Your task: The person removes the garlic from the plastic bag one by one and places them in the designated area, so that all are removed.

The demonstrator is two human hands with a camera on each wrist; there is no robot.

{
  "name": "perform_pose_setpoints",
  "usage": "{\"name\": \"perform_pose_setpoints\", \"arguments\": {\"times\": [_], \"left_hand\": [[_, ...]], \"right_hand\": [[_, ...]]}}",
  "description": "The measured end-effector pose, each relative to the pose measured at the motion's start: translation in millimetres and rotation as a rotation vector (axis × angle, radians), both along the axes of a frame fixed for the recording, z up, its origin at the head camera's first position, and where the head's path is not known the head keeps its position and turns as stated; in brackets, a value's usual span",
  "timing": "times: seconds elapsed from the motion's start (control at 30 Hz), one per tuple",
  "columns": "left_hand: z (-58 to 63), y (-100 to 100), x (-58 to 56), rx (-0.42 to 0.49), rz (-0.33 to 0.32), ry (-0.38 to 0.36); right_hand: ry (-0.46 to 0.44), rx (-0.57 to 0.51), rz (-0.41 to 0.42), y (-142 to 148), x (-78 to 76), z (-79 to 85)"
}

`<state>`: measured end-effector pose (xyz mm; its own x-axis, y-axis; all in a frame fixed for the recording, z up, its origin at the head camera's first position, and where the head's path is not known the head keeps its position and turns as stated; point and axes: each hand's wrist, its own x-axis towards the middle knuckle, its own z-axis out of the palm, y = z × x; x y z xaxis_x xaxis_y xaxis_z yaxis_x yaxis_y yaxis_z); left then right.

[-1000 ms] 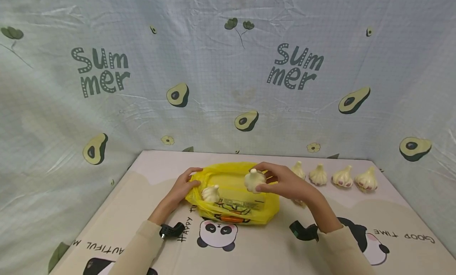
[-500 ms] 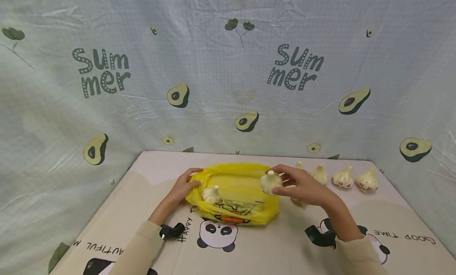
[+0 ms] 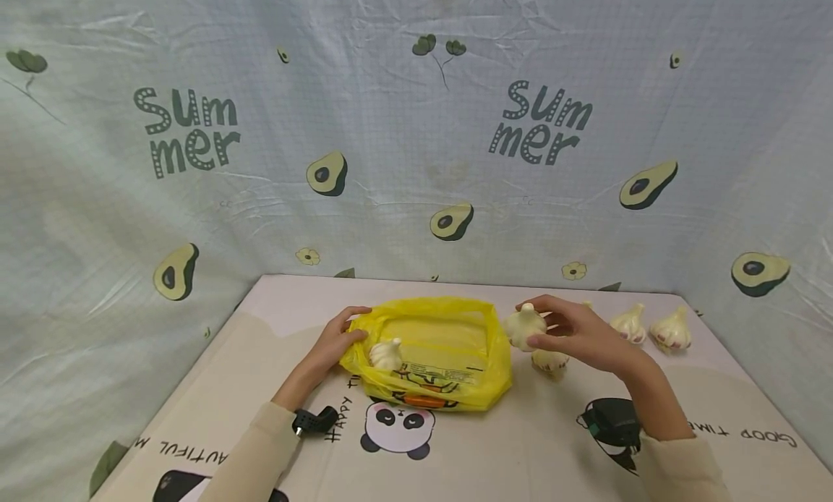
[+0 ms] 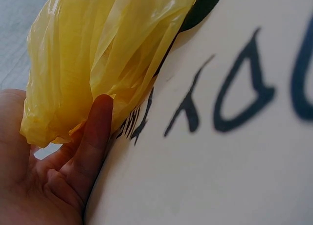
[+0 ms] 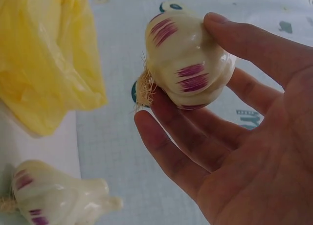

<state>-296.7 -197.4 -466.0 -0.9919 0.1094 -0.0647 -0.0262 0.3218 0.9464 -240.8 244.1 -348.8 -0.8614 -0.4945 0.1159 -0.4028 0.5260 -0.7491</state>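
A yellow plastic bag (image 3: 500,364) lies with its mouth spread on the table, one garlic bulb (image 3: 387,354) inside at its left end. My left hand (image 3: 335,343) grips the bag's left edge; the left wrist view shows the gathered yellow film (image 4: 73,73) between its fingers. Just past the bag's right side, my right hand (image 3: 582,333) holds another garlic bulb (image 3: 526,327) between thumb and fingers. Purple streaks and a tuft of dry roots show on this held bulb (image 5: 188,61) in the right wrist view. Below it sits a further garlic bulb (image 3: 550,363) on the table.
At the back right stand two more garlic bulbs, a nearer one (image 3: 629,324) and an outer one (image 3: 671,330); my right hand mostly hides another. A printed cloth (image 3: 390,126) hangs behind the table (image 3: 468,458), which has panda drawings and lettering.
My right hand has moved to the right with its garlic bulb, from over the bag to beyond the bag's right side. My left hand has stayed at the bag's edge.
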Motion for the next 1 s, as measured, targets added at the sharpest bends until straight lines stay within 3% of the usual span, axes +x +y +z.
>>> {"name": "perform_pose_setpoints", "arguments": {"times": [0.4,0.7,1.0], "left_hand": [[2.1,2,0.9,0.004,-0.009,-0.005],[-0.7,0,-0.7,0.004,0.002,-0.011],[-0.1,-1,0.0,0.011,-0.012,-0.004]], "right_hand": [[0.014,0.048,-0.107,33,2.5,6.6],[0.010,0.027,-0.153,56,1.1,5.9],[0.006,0.083,-0.209,80,0.0,-1.1]]}}
